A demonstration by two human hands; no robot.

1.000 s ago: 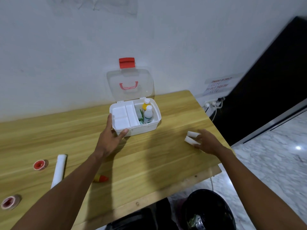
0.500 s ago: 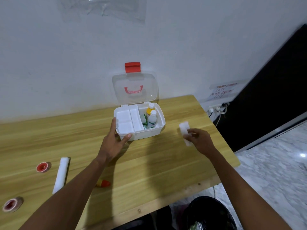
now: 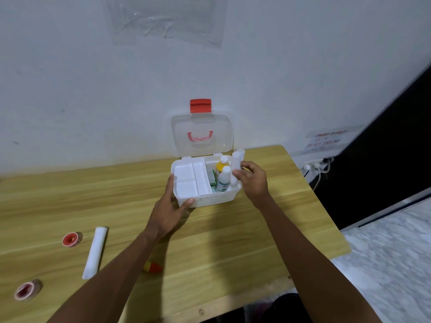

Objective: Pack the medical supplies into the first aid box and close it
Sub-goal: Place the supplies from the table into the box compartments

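The white first aid box (image 3: 210, 200) stands open near the wall, its clear lid (image 3: 202, 136) with a red latch upright. A white tray insert (image 3: 187, 180) fills its left half. In the right half stand a yellow bottle (image 3: 220, 166) and a white bottle (image 3: 224, 180) beside green packets (image 3: 211, 179). My left hand (image 3: 172, 206) grips the box's front left corner. My right hand (image 3: 253, 180) holds white bandage rolls (image 3: 236, 163) upright over the box's right end. On the table lie a long white roll (image 3: 95, 251), two red tape rolls (image 3: 71, 239) (image 3: 26, 290) and a small red-capped tube (image 3: 152, 268).
The wooden table (image 3: 268, 241) ends at a front edge close to me and a right edge past the box. A socket with cables (image 3: 317, 165) hangs on the wall at right. A dark bin (image 3: 289, 308) sits below the table's front edge.
My right hand picked up the white bandage rolls from the table's right side and carried them left to the box's right end. My left hand stayed on the box.
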